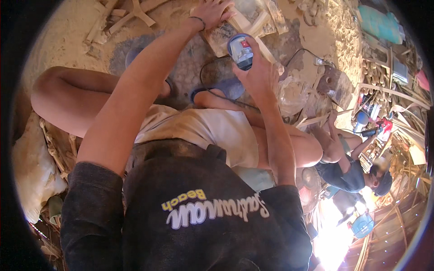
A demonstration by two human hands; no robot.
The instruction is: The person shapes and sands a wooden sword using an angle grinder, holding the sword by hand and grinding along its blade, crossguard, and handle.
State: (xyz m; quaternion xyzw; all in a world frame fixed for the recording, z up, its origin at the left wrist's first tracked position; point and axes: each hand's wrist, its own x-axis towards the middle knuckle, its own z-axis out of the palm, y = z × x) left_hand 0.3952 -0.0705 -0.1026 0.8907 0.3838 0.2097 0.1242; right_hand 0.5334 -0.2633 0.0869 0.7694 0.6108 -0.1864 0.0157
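Observation:
My left hand (211, 13) reaches to the top edge of the view, with its fingers over the end of a pale piece of wood (238, 21). This piece lies on a wooden block (219, 39) on the ground. My right hand (259, 74) is closed around a small hand-held power tool (241, 50) with a silver body, a red patch and a round blue-rimmed end. The tool is close beside the pale wood; whether they touch is hidden. A dark cord (202, 77) loops on the ground below it.
Cut wood pieces (135, 16) lie at the upper left. Sawdust (327, 27) covers the ground. On the right, a co-worker (346, 174) sits holding a red and black power tool (382, 129), near piled wood (377, 81) and a fan (309, 189). My sandaled foot (226, 88) is near the cord.

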